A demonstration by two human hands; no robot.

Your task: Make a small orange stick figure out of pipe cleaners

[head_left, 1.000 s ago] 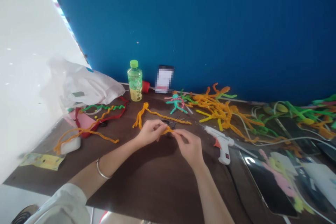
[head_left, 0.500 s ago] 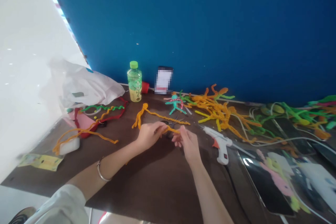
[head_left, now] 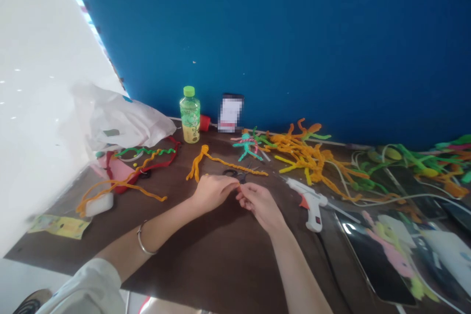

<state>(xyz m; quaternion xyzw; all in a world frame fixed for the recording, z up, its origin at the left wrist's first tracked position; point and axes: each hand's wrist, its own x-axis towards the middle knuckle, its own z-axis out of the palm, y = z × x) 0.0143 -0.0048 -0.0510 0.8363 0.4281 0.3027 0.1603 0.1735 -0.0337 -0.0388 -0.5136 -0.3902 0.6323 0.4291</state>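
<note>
Head view shows the left hand (head_left: 214, 193) and right hand (head_left: 260, 205) meeting fingertip to fingertip at lower center, their grip on anything hidden, so a slip could knock the nearby scissors (head_left: 230, 172) or orange pipe cleaner figure (head_left: 221, 162).

You get bright, flat light with no clear source, so the white surface (head_left: 37, 83) at the left burns out and blurs at its edge, a soft shadow lies on the brown counter (head_left: 228, 260), glare marks the glossy black panel (head_left: 371, 260), and the wide lens bends the frame's edges.
</note>
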